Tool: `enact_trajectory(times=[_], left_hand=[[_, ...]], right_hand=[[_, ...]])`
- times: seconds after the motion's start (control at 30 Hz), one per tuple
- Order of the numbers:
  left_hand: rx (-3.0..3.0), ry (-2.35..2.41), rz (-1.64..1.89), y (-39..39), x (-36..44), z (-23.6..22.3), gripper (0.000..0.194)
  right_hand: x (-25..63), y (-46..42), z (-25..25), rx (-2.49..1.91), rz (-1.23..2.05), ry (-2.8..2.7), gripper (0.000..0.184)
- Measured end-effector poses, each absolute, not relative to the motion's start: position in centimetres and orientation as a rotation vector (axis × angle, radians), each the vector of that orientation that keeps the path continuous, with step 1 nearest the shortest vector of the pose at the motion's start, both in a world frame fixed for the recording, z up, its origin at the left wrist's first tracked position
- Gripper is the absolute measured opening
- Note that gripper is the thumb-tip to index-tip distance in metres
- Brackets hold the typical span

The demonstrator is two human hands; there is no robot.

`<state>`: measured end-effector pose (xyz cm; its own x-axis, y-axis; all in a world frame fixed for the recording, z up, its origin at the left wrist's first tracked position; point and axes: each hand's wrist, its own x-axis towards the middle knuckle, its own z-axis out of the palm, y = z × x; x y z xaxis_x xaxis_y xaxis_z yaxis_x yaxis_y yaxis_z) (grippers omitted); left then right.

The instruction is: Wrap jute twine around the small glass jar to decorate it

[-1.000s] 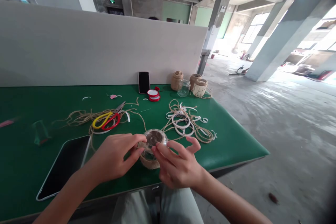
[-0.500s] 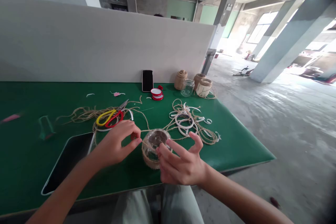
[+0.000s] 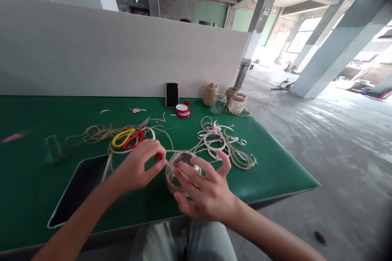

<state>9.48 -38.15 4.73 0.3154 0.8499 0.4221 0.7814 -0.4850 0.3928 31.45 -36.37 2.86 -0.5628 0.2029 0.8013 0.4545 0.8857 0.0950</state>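
Note:
A glass jar point(image 3: 172, 179) partly wrapped in jute twine stands near the front edge of the green table. My left hand point(image 3: 145, 161) is at the jar's left side, thumb and forefinger pinched on a strand of twine point(image 3: 171, 151) that runs toward the jar. Over the jar's mouth and right side lies my right hand point(image 3: 208, 187), its fingers spread and touching the jar. Part of the jar is hidden under these fingers. Behind my left hand, scissors point(image 3: 128, 138) with yellow and red handles rest on a tangle of twine point(image 3: 94, 132).
Right of the jar lies a heap of twine and white tape rings point(image 3: 217, 140). Red-rimmed tape rolls point(image 3: 183, 111) and an upright phone point(image 3: 172, 95) are at the back, near several jars point(image 3: 210, 94). A tablet point(image 3: 79, 189) lies at left. A white partition point(image 3: 122, 53) borders the table.
My right hand has opened its fingers and moved left across the jar's mouth. My left hand stays almost still, pinching the twine.

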Motion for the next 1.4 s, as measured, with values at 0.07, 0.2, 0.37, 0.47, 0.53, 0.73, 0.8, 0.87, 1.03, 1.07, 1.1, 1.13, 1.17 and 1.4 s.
enact_trajectory(times=[0.07, 0.2, 0.37, 0.47, 0.53, 0.73, 0.8, 0.87, 1.03, 1.07, 1.1, 1.13, 1.17, 1.4], left_hand=[[2.45, 1.524, 0.906, -38.1, 9.5, 4.8, 0.009], [2.451, 1.518, 0.894, -37.8, 9.6, 4.9, 0.008], [2.469, 1.51, 0.887, -37.5, 9.7, 4.9, 0.009], [2.464, 1.511, 0.884, -37.5, 9.6, 4.9, 0.01], [2.453, 1.52, 0.878, -37.4, 9.7, 4.9, 0.01], [2.441, 1.523, 0.843, -37.2, 9.7, 5.0, 0.012], [2.439, 1.532, 0.838, -37.1, 9.7, 5.0, 0.012], [2.449, 1.535, 0.833, -37.1, 9.7, 5.0, 0.013], [2.502, 1.531, 0.818, -37.2, 9.6, 5.3, 0.014], [2.509, 1.536, 0.808, -37.3, 9.6, 5.4, 0.013], [2.515, 1.54, 0.799, -37.3, 9.6, 5.5, 0.013], [2.52, 1.544, 0.793, -37.4, 9.6, 5.6, 0.013], [2.525, 1.542, 0.792, -37.4, 9.6, 5.7, 0.012], [2.535, 1.529, 0.832, -37.3, 9.8, 5.6, 0.012]], right_hand=[[31.5, -36.3, 2.6, -0.453, -0.365, -2.182, 0.024], [31.7, -36.3, 2.3, -0.423, -0.377, -2.185, 0.026], [31.8, -36.3, 2.2, -0.407, -0.397, -2.18, 0.023], [31.8, -36.4, 2.2, -0.403, -0.393, -2.186, 0.021], [31.7, -36.4, 2.2, -0.407, -0.395, -2.173, 0.018], [31.0, -36.3, 2.6, -0.423, -0.381, -2.167, 0.015], [31.1, -36.5, 2.8, -0.46, -0.345, -2.172, 0.013], [31.4, -36.9, 2.9, -0.525, -0.272, -2.169, 0.02], [32.1, -37.9, 2.4, -0.756, -0.093, -2.08, 0.08], [32.0, -37.8, 2.3, -0.836, -0.053, -2.059, 0.095], [31.9, -37.7, 2.1, -0.921, -0.008, -2.046, 0.108], [31.6, -37.5, 2.0, -0.996, 0.04, -2.043, 0.118], [31.4, -37.2, 1.9, -1.056, 0.088, -2.049, 0.124], [30.3, -36.7, 2.3, -1.144, 0.319, -2.049, 0.113]])
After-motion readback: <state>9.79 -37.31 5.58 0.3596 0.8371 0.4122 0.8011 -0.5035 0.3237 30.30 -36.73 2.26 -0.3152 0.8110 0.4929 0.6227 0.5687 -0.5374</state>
